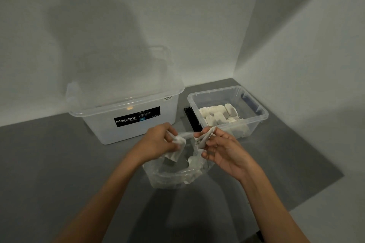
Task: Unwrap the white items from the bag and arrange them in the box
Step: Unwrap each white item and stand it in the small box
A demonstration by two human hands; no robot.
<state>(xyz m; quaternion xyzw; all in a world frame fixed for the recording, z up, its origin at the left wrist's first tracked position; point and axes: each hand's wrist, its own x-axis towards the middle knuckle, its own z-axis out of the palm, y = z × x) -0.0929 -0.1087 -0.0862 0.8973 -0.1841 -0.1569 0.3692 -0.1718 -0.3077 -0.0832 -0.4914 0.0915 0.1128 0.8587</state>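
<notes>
Head view: the left hand [160,141] has its fingers curled round a white packet [178,141] at the top of the bag [173,175]. The right hand [223,152] pinches a second packet [204,138] with thumb and finger, and its other fingers are loose. Both hands are over the bag, which is clear and crinkly and sits open on the grey surface [59,163]. Just behind the right hand is the clear box [262,116], with a pile [217,115] of white packets inside. A bigger tub [94,124] with a black label stands left of it. A black thing [189,118] lies between them. White walls [197,25] meet in a corner. The packets look small, flat and papery.
</notes>
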